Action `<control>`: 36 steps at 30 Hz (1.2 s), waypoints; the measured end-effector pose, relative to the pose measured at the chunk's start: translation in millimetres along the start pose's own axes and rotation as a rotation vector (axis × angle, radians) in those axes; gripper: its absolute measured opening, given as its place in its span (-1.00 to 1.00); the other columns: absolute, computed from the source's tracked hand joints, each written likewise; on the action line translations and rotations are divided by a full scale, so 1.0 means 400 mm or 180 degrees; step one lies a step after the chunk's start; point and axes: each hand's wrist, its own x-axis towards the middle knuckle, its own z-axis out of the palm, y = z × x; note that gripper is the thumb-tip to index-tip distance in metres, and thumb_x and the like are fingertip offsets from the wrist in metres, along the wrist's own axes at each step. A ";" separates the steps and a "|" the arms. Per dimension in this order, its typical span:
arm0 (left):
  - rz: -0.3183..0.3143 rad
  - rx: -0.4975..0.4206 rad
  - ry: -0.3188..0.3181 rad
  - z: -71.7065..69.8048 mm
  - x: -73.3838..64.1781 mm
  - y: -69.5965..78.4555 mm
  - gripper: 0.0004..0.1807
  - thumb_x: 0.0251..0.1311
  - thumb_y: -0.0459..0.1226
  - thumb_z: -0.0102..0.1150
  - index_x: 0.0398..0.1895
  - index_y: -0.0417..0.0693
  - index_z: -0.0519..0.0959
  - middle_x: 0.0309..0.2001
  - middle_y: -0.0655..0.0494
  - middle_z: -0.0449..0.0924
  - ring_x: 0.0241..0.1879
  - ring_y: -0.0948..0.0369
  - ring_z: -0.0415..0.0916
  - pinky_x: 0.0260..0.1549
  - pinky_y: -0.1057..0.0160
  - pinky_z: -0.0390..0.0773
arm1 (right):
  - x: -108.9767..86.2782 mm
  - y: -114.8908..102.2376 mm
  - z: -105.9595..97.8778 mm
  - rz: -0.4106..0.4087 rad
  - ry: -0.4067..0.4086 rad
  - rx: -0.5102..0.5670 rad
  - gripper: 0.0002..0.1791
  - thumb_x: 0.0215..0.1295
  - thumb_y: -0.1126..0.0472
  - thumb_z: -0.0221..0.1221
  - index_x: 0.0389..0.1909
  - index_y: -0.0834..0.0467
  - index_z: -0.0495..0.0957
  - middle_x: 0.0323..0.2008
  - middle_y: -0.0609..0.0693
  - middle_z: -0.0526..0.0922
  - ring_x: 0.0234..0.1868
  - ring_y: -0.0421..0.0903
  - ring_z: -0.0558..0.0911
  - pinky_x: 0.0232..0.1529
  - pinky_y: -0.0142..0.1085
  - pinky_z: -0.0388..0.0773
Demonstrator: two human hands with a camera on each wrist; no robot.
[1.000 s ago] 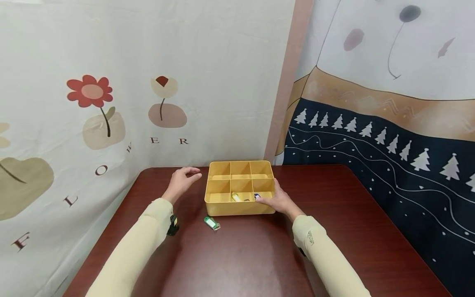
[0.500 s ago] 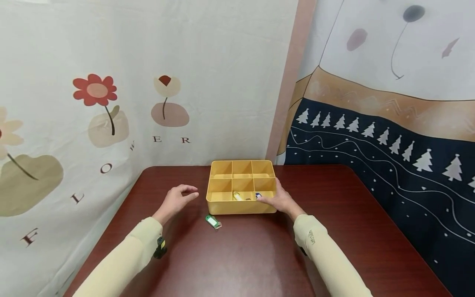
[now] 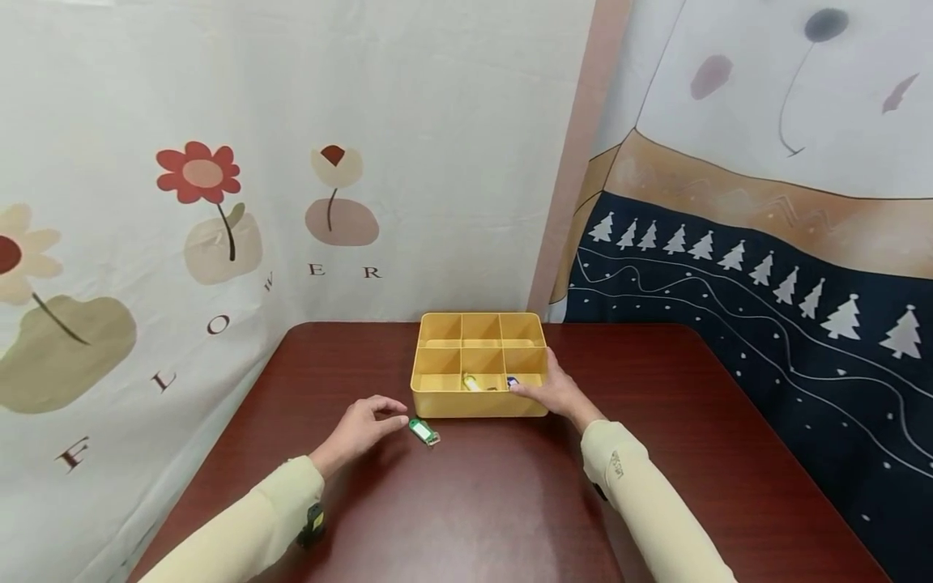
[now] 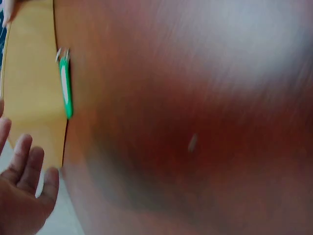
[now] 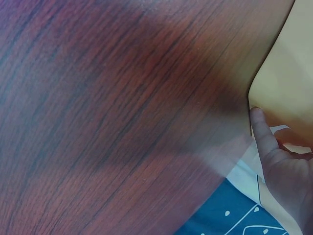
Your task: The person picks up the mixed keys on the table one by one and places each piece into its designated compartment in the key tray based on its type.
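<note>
Head view: left hand (image 3: 362,425) low over a dark red table (image 3: 496,502), fingers loosely spread and holding nothing, tips just beside a green key tag (image 3: 423,431) lying flat on the wood in front of a yellow divided box (image 3: 477,402). Right hand (image 3: 555,390) against the box's near right corner, fingers laid along its rim and wall, thumb side toward a blue key tag (image 3: 513,380) in the near right compartment. A yellow key tag (image 3: 470,382) in the near middle compartment. Flower-print cloth (image 3: 219,162) behind on the left, tree-print cloth (image 3: 765,259) on the right.

Left wrist view: blurred; fingers (image 4: 30,159) straight and slightly apart, empty, near the box wall (image 4: 32,83); green tag (image 4: 65,88) on the table right beside that wall, apart from the fingers.

Right wrist view: one finger (image 5: 261,128) pressed to the box's yellow corner (image 5: 283,73); rest of the fingers out of frame, so grip beyond that cannot be told.
</note>
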 end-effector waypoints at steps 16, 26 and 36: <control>0.0055 0.0297 0.0452 0.122 -0.055 0.030 -0.86 0.07 -0.27 0.44 -0.31 -0.10 0.72 -0.30 0.12 0.60 -0.30 0.18 0.53 -0.26 0.19 0.53 | 0.005 0.008 -0.011 -0.0101 0.0032 -0.0061 0.15 0.11 -0.07 0.44 0.54 0.04 -0.13 0.31 0.27 0.35 0.21 0.23 0.40 0.31 0.18 0.23; 0.0075 0.0834 0.0624 0.159 -0.064 0.029 -0.92 0.06 -0.17 0.44 -0.42 0.06 0.74 -0.32 0.15 0.62 -0.24 0.09 0.55 -0.21 -0.01 0.49 | 0.002 0.009 -0.008 -0.0016 0.0002 -0.0042 0.17 0.12 -0.09 0.43 0.55 0.01 -0.17 0.31 0.27 0.34 0.22 0.24 0.38 0.31 0.19 0.21; 0.0006 0.1173 0.0776 0.182 -0.072 0.035 -0.89 0.04 -0.09 0.44 -0.55 0.16 0.75 -0.32 0.16 0.58 -0.22 0.09 0.48 -0.25 -0.04 0.39 | -0.001 0.007 -0.002 -0.0086 -0.0004 -0.0054 0.18 0.10 -0.12 0.44 0.54 0.04 -0.15 0.30 0.30 0.36 0.22 0.25 0.40 0.32 0.17 0.22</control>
